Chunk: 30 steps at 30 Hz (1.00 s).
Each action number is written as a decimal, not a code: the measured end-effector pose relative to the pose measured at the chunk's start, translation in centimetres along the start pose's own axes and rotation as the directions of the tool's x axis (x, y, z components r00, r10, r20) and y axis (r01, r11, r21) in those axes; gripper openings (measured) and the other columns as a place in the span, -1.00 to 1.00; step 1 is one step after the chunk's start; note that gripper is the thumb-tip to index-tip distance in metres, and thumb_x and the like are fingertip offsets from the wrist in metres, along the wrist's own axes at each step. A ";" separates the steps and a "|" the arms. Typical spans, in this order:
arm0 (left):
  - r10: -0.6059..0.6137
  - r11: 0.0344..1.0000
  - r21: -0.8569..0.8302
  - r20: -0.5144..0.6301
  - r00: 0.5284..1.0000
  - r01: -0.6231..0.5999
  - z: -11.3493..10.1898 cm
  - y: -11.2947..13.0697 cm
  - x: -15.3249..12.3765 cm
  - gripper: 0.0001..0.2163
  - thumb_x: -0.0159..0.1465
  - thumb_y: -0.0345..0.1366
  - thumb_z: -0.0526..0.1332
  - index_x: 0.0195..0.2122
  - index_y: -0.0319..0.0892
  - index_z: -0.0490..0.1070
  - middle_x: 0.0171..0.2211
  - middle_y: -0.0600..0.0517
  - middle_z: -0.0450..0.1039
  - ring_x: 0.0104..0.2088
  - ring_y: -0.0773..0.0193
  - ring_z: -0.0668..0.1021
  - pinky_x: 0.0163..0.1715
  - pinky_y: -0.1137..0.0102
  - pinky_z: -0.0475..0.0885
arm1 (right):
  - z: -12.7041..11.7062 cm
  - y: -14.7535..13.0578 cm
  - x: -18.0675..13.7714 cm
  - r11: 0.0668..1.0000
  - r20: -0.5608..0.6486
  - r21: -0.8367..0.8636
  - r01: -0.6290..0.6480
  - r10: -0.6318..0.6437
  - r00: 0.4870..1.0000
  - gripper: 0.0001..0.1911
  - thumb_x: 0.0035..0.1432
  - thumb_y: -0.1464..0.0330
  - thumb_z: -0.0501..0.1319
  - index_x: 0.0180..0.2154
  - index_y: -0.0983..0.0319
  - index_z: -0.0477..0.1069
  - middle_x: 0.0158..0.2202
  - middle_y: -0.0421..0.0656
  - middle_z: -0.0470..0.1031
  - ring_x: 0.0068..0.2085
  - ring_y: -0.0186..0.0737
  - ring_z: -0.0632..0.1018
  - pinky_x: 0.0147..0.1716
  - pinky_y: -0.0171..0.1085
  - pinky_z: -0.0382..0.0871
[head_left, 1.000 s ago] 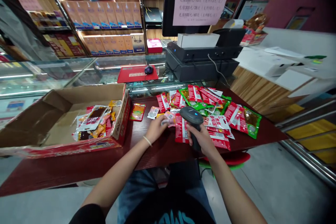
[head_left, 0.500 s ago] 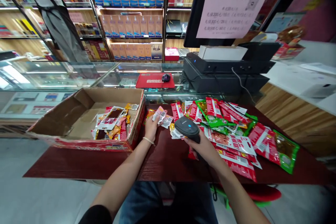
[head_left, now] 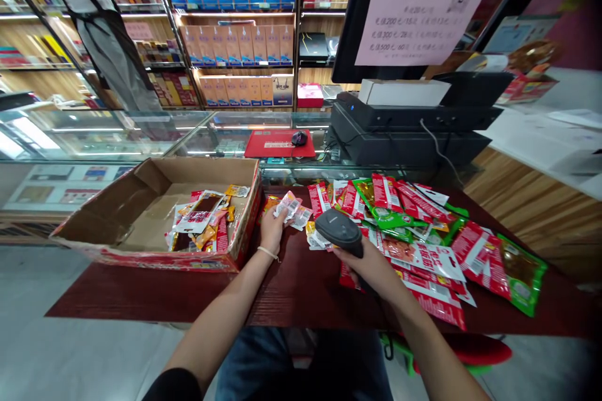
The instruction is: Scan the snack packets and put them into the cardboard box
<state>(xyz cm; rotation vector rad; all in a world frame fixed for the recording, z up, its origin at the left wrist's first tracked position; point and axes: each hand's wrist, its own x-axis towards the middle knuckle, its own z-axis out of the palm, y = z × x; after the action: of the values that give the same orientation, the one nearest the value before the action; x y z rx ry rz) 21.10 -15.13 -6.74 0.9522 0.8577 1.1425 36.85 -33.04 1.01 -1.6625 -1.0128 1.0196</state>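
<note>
Looks part done: some shiny plastic packets (head_left: 198,220) in the brown cardboard box (head_left: 148,213), many red and green plastic bags (head_left: 386,217) outside. Left hand (head_left: 271,229) pinches small pink packets (head_left: 288,203); right hand (head_left: 370,265) holds a black plastic scanner (head_left: 339,230).

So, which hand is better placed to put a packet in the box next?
Likely the left hand: it holds a packet close beside the box. The right hand is farther away and holds the scanner.
</note>
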 end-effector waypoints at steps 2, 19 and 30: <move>0.003 1.000 0.013 0.004 1.000 -0.003 0.2 0.2 -0.3 -0.60 0.06 -0.09 0.36 -0.16 -0.26 0.44 -0.16 -0.11 0.54 -0.23 0.19 0.59 -0.24 0.29 0.54 | -0.1 -0.1 -0.1 1.000 0.008 0.011 0.004 -0.005 1.000 -0.61 0.03 0.12 0.32 -0.13 0.14 0.37 -0.76 -0.38 0.28 -0.78 -0.28 0.30 -0.80 -0.35 0.12; 0.598 0.699 0.505 -0.025 0.801 -0.506 -5.7 19.5 -5.0 -0.65 0.26 -0.10 0.18 -0.04 -0.19 0.49 -0.17 -0.04 0.57 -0.24 0.21 0.58 -0.22 0.38 0.48 | 1.5 -4.0 1.1 0.989 0.003 0.108 0.097 -0.098 0.995 -0.60 0.01 0.04 0.32 -0.38 0.16 0.24 -0.70 -0.34 0.32 -0.75 -0.35 0.31 -0.77 -0.35 0.20; 0.368 0.530 0.823 -0.008 0.930 -0.203 -16.7 18.9 -1.9 -0.68 0.18 -0.28 0.18 -0.05 -0.16 0.51 -0.18 -0.08 0.60 -0.18 0.13 0.61 -0.10 0.26 0.47 | 4.6 -6.3 1.7 0.984 0.122 0.145 0.106 -0.124 0.985 -0.58 -0.03 0.02 0.34 -0.41 0.17 0.24 -0.71 -0.33 0.29 -0.74 -0.35 0.32 -0.76 -0.36 0.20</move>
<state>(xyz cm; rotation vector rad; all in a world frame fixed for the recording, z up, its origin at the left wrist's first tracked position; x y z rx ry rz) -1.03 -11.56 4.89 1.8410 1.4867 1.1131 32.02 -28.61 5.54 -1.4227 -1.0861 1.1071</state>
